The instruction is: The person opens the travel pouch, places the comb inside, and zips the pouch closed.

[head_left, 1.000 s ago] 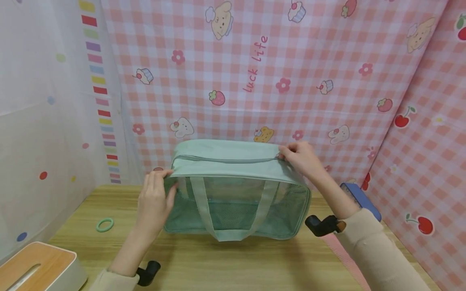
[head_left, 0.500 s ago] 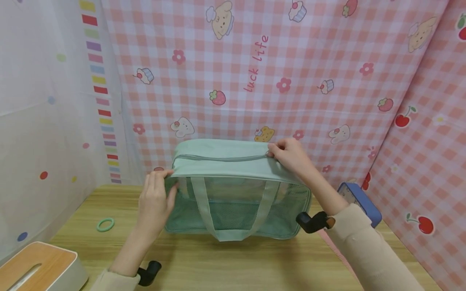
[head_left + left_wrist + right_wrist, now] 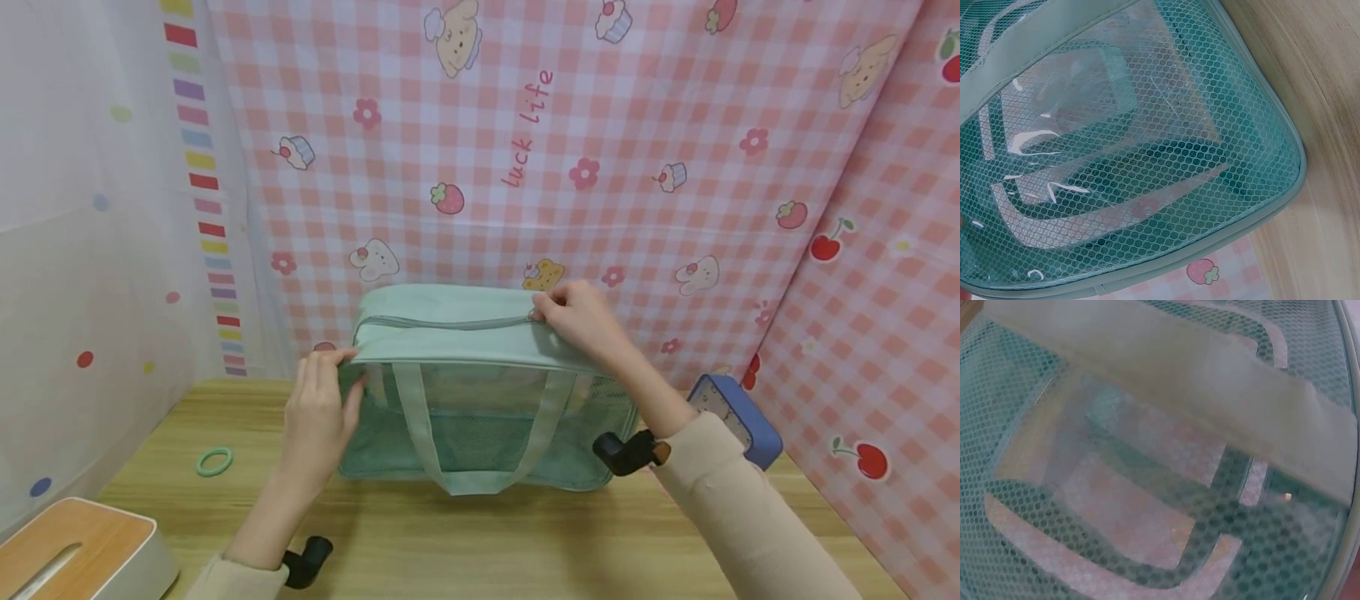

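Observation:
A mint-green bag (image 3: 480,346) with clear and mesh sides stands upright on the wooden table, its carrying strap (image 3: 472,483) hanging down in front. Along its top runs a grey zipper (image 3: 450,325). My right hand (image 3: 581,321) pinches the zipper at its slider, right of the middle; the fingertips mostly hide the pull. At the upper left corner, my left hand (image 3: 315,404) grips the bag, thumb on the front and fingers at the edge. Mesh panel (image 3: 1179,206) fills most of the left wrist view. The strap (image 3: 1166,375) crosses the right wrist view.
A green ring (image 3: 214,462) lies on the table to the left. In the front left corner is a white tissue box (image 3: 82,550) with a wooden lid. A blue clock (image 3: 738,417) stands behind my right forearm. Patterned cloth (image 3: 480,225) hangs close behind the bag.
My right hand has slid left along the top of the bag with the zipper slider. My left hand keeps its grip on the corner, and the bag stays in place.

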`<state>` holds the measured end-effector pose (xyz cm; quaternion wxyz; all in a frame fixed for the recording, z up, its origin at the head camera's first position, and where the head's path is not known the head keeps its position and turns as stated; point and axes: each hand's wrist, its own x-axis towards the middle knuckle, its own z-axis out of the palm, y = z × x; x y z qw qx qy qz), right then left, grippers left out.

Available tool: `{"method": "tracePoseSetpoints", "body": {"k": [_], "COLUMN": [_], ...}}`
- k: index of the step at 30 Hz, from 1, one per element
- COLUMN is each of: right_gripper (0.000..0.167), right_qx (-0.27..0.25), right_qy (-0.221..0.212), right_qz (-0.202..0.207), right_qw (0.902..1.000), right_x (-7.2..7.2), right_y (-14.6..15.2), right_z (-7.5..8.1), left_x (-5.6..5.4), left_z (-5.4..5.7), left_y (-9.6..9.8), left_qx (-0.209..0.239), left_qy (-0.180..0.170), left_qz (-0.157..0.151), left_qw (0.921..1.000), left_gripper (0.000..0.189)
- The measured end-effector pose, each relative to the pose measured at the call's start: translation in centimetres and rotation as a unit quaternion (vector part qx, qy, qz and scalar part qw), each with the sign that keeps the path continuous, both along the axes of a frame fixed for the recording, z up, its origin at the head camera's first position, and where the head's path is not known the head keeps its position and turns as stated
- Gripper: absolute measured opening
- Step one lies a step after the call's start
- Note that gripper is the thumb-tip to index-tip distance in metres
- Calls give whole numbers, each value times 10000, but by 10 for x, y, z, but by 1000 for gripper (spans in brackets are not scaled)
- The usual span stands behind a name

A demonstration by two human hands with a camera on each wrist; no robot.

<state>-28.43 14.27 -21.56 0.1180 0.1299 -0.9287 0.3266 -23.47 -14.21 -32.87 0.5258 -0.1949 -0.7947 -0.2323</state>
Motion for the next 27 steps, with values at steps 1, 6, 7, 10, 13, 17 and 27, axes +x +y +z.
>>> {"method": "tracePoseSetpoints", "body": {"k": [1,6,7,10,13,17,27], "right_gripper": [32,31,31,30,31,34,46], "right_qx": [28,66,54,33,63,95,260], "right_qy": [-10,28,21,46,90,123,354], "right_qz": [-5,121,168,305,403,535,848], "right_qw": [10000,9999,9998,9995,9991,9984,9954], "right_x": [0,1,1,0,0,2,1], "right_y": [-2,-14,-16,-23,-30,-41,-72], "right_z": [0,1,1,0,0,1,-2], "left_x": [0,0,0,0,1,1,0], "left_z": [0,-1,-1,-2,-2,-1,-1], "left_y": [0,-1,-1,-1,-2,-2,0], "left_qx": [3,-3,-2,8,33,59,9], "left_qy": [-1,-14,-14,-9,11,38,54], "left_qz": [-8,-24,-20,-7,6,5,-32], "left_qw": [10000,10000,10000,10000,10000,10000,10000], "left_gripper": [40,40,40,40,41,41,40]}}
